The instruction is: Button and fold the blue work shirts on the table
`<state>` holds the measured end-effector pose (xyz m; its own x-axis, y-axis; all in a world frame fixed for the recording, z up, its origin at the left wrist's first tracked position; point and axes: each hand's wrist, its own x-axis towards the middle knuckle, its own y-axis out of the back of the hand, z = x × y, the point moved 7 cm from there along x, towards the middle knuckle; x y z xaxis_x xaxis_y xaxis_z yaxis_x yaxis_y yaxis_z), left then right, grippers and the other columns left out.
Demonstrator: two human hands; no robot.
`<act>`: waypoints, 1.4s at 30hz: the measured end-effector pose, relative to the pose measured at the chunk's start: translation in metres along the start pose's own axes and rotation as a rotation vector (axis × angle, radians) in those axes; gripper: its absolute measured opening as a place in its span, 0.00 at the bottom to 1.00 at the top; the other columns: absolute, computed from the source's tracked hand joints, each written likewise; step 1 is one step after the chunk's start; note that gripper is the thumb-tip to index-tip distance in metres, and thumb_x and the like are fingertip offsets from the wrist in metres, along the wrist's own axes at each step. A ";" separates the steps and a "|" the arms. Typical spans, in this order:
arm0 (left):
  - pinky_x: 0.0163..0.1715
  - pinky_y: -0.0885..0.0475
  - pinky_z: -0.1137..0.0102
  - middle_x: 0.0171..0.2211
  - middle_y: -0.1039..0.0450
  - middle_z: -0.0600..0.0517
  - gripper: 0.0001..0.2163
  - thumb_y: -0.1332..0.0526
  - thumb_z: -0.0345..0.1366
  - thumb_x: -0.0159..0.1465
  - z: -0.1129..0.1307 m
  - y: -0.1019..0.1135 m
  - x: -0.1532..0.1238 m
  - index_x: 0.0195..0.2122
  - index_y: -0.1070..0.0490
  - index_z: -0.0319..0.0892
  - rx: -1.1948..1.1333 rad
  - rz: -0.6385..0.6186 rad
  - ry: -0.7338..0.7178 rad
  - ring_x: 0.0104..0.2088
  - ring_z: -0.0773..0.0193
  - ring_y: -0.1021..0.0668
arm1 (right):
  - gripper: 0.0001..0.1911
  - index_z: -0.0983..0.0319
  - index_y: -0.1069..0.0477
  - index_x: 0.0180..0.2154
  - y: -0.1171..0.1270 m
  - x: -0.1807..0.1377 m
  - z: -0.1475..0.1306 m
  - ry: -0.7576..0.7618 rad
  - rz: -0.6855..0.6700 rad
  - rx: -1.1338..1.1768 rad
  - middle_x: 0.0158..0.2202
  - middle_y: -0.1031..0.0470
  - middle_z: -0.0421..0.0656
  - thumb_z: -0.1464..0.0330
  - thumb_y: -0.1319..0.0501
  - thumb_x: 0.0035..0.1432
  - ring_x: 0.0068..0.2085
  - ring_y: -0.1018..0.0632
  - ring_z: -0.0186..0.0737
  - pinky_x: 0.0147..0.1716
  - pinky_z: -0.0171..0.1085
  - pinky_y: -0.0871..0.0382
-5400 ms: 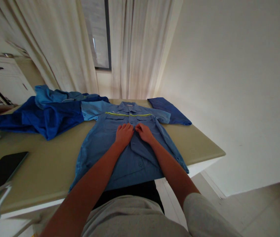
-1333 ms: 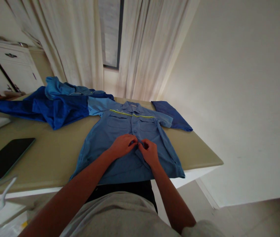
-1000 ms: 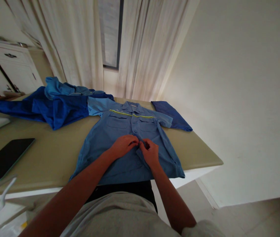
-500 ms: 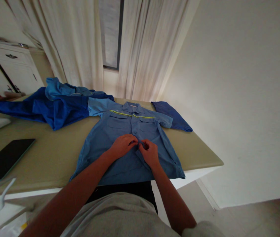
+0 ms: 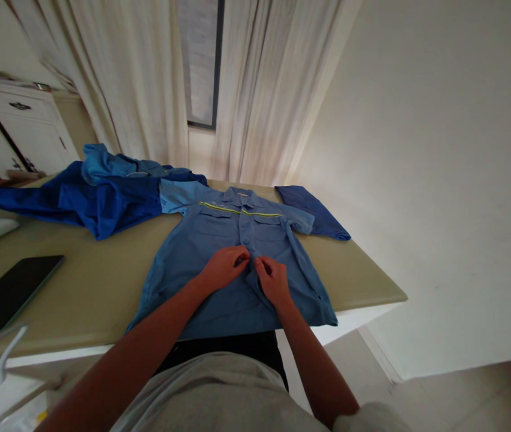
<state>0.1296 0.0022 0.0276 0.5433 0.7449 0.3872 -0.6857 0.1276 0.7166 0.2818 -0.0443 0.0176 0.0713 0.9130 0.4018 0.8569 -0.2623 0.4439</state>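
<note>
A blue short-sleeved work shirt [image 5: 192, 264] with a yellow chest stripe lies front up on the beige table [image 5: 88, 294], collar away from me. My left hand [image 5: 224, 267] and my right hand [image 5: 272, 279] meet at the shirt's front placket, about mid-height. Both have their fingers curled and pinched on the placket fabric, thumbs nearly touching. What lies under the fingertips is hidden.
A heap of darker blue garments [image 5: 84, 198] lies at the back left, and a folded navy piece [image 5: 313, 211] at the back right. A dark tablet [image 5: 5, 295] rests near the left front edge. Curtains [image 5: 147, 90] hang behind. The table's right end drops to the floor.
Since the oldest frame my hands have come down the placket toward me. Over the last second they stay at the same spot, with only small finger movements.
</note>
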 end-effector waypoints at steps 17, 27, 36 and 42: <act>0.37 0.26 0.69 0.32 0.19 0.53 0.04 0.38 0.30 0.62 -0.010 -0.006 0.001 0.38 0.26 0.43 -0.307 0.004 0.091 0.33 0.62 0.18 | 0.09 0.59 0.20 0.36 -0.005 0.003 0.007 -0.004 0.001 -0.077 0.28 0.19 0.41 0.63 0.36 0.60 0.27 0.21 0.39 0.32 0.36 0.28; 0.37 0.24 0.66 0.33 0.19 0.50 0.08 0.34 0.42 0.63 -0.018 -0.006 0.002 0.38 0.26 0.43 -0.405 0.035 0.153 0.34 0.59 0.18 | 0.05 0.58 0.22 0.35 -0.009 0.000 0.001 0.047 -0.030 -0.173 0.26 0.21 0.39 0.67 0.36 0.62 0.26 0.23 0.38 0.32 0.35 0.31; 0.37 0.26 0.67 0.32 0.20 0.50 0.08 0.33 0.39 0.60 -0.037 -0.017 0.006 0.37 0.26 0.42 -0.524 0.022 0.194 0.33 0.60 0.19 | 0.05 0.58 0.24 0.34 -0.011 -0.003 -0.010 0.131 -0.010 -0.304 0.29 0.21 0.40 0.69 0.37 0.64 0.29 0.24 0.37 0.33 0.34 0.35; 0.36 0.28 0.68 0.30 0.22 0.53 0.08 0.33 0.40 0.60 -0.040 -0.020 0.007 0.36 0.28 0.42 -0.616 0.031 0.251 0.32 0.62 0.21 | 0.06 0.58 0.24 0.34 -0.011 -0.003 -0.011 0.139 -0.010 -0.333 0.30 0.22 0.40 0.68 0.38 0.64 0.30 0.24 0.38 0.35 0.34 0.34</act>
<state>0.1274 0.0309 -0.0074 0.4407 0.8745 0.2024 -0.8911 0.3990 0.2162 0.2660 -0.0479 0.0202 -0.0255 0.8707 0.4911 0.6420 -0.3623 0.6757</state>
